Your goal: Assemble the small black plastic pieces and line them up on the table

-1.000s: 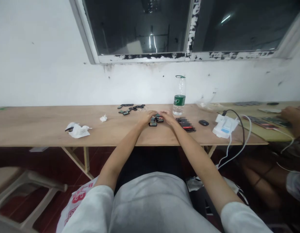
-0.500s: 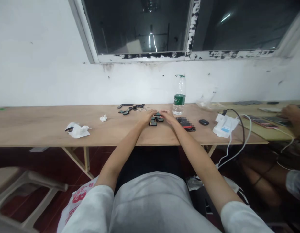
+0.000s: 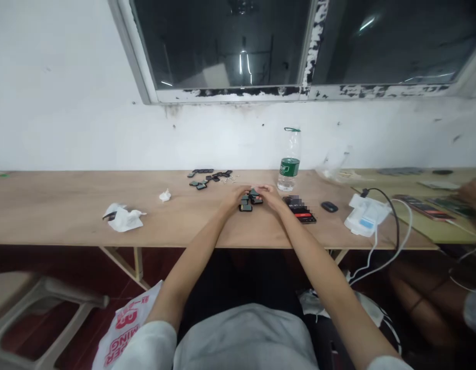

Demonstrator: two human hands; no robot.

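My left hand (image 3: pixel 234 196) and my right hand (image 3: pixel 269 196) rest on the wooden table (image 3: pixel 68 205), close together around a small pile of dark square parts (image 3: pixel 248 201). The fingers of both hands curl in and touch the parts between them; they are too small to tell exactly which piece each hand grips. One dark part lies just in front of the pile, nearer me. A second scatter of the same dark parts (image 3: pixel 207 178) lies farther back and to the left.
A water bottle with a green label (image 3: pixel 289 160) stands behind my right hand. A black and red box (image 3: pixel 299 209), a dark mouse-like object (image 3: pixel 329 206), a white device with cables (image 3: pixel 365 217) and crumpled tissues (image 3: pixel 122 218) lie on the table. Another person's hand (image 3: pixel 472 194) is at the far right.
The camera has tilted slightly, so the scene sits lower in view. My hands have closed in tighter on the pile of parts.
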